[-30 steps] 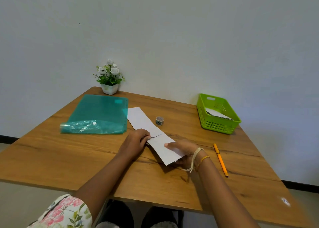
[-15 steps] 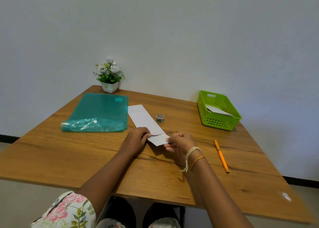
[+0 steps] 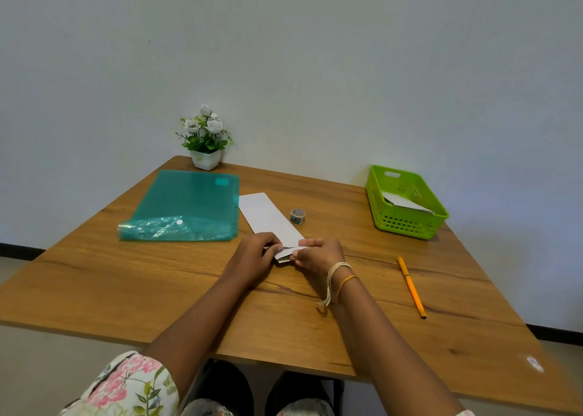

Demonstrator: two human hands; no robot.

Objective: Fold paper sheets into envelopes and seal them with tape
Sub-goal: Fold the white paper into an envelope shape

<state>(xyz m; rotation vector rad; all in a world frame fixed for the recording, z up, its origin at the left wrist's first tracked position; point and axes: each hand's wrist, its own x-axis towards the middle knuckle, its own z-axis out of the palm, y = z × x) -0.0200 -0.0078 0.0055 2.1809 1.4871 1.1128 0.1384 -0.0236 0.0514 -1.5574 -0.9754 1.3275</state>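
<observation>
A long white paper strip [image 3: 266,215] lies on the wooden table [image 3: 157,283], running from the teal folder toward me. Its near end is folded over, and the fold sits between my two hands. My left hand [image 3: 257,255] pinches the left side of the folded end with curled fingers. On the right side, my right hand [image 3: 318,253] pinches the folded flap, thumb and fingers bent over it. A small roll of tape [image 3: 297,216] stands just right of the strip.
A teal plastic folder [image 3: 186,207] lies at the left, with a potted white flower [image 3: 205,141] behind it. A green basket [image 3: 405,202] holding folded paper stands at the back right. An orange pen [image 3: 411,287] lies at the right.
My right hand has brought the strip's near end up and over toward the far side, folding it. The free end that stuck out toward me is now doubled under my fingers.
</observation>
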